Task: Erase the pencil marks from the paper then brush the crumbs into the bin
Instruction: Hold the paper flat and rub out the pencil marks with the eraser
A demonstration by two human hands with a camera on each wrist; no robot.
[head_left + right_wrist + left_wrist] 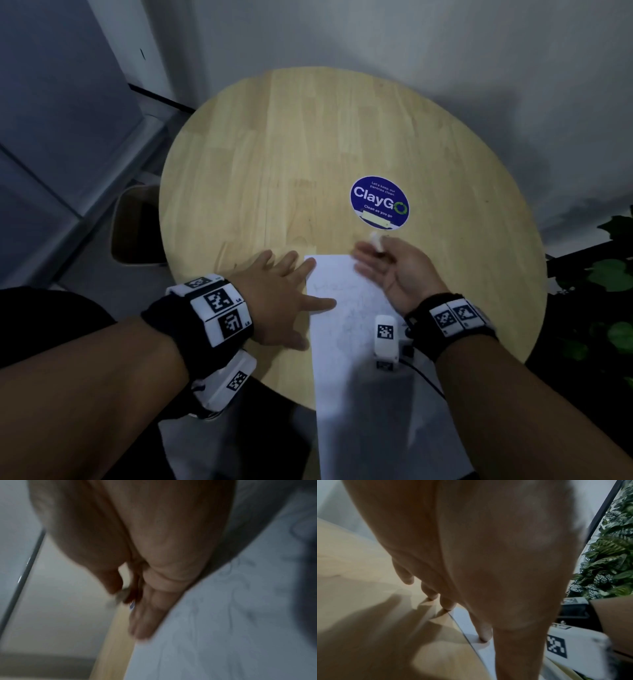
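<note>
A white sheet of paper (pixel 346 329) with faint pencil scribbles lies on the round wooden table (pixel 274 154), its near end hanging over the table's edge. My left hand (pixel 284 291) lies flat with spread fingers, and its fingertips (pixel 485 635) press the paper's (pixel 467 622) left edge. My right hand (pixel 387 270) hovers at the paper's top right corner and pinches a small white eraser (pixel 375 240) between thumb and forefinger. Its other fingers (pixel 145 622) stretch out over the paper (pixel 223 628). The right hand is blurred.
A round blue ClayGo sticker (pixel 379 202) is stuck on the table just beyond my right hand. A chair (pixel 137 226) stands at the table's left side. Green plants (pixel 609 274) fill the right edge. No bin shows in any view.
</note>
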